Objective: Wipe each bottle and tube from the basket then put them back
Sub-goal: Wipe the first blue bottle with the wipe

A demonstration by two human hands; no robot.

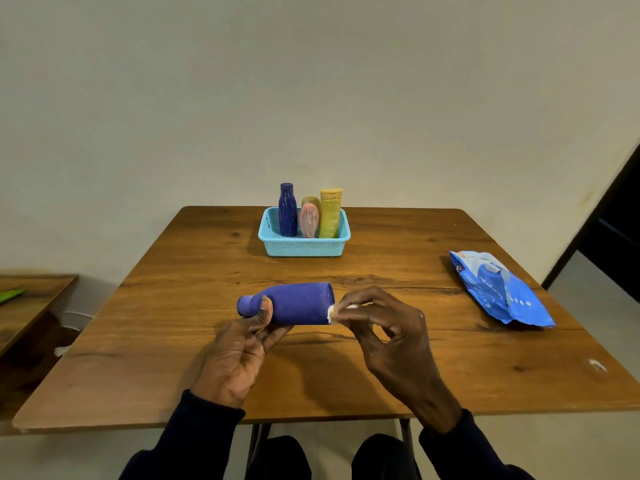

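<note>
Over a brown wooden desk (173, 375) by a plain pale wall (311, 81), in front of the turquoise basket (304, 245), my left hand (235, 358) wraps its fingers round the blue bottle (298, 304), level, cap left, no readable label, while my right hand (388, 337) pinches a white wipe (331, 312) against its base.

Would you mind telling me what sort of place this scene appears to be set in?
Probably a plain room in a home: a wooden table before a bare wall, a basket of toiletry bottles, and a pack of wipes.
</note>
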